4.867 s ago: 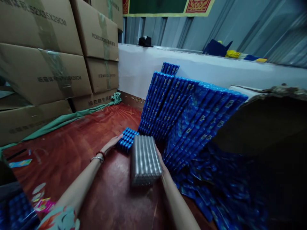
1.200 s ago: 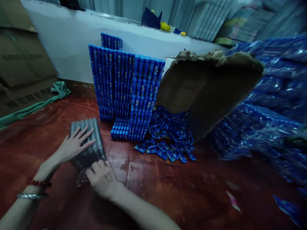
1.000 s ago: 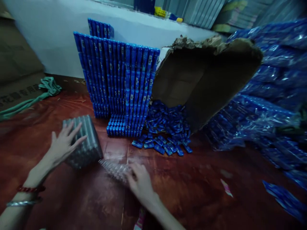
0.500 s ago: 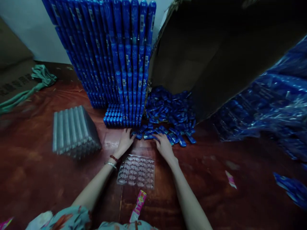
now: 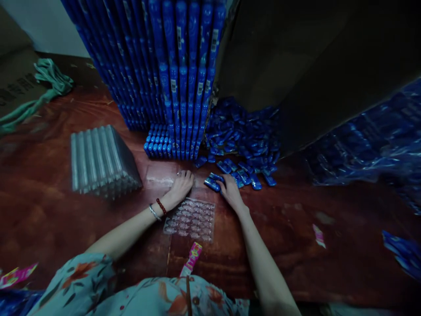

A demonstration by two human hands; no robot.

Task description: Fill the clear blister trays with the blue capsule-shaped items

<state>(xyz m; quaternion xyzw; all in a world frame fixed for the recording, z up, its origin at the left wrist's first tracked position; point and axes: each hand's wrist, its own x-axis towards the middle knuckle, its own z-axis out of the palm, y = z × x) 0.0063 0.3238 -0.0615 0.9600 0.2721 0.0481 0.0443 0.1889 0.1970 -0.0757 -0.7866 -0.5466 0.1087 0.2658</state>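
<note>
The right hand (image 5: 231, 192) has its fingers curled over a small clump of blue packets (image 5: 213, 182) at the near edge of the loose packet heap (image 5: 243, 145), drawing them toward the body; whether they are truly pinched or only raked I cannot tell; half a second ago both hands reached flat into that heap. The left hand (image 5: 180, 188) has pulled back, fingers bent loosely and resting on the red floor (image 5: 66, 219) at the far edge of the clear blister tray (image 5: 190, 219), holding nothing that shows; the tray itself has kept its place between the forearms, its pockets apparently unfilled, so filling looks barely begun. The silver stack of trays (image 5: 100, 160) sits well apart to the left; tall blue stacks (image 5: 164, 66) stand behind. The cardboard box (image 5: 312, 66) is dark and cut off above; the right hand's fingertips are hidden among packets.
</note>
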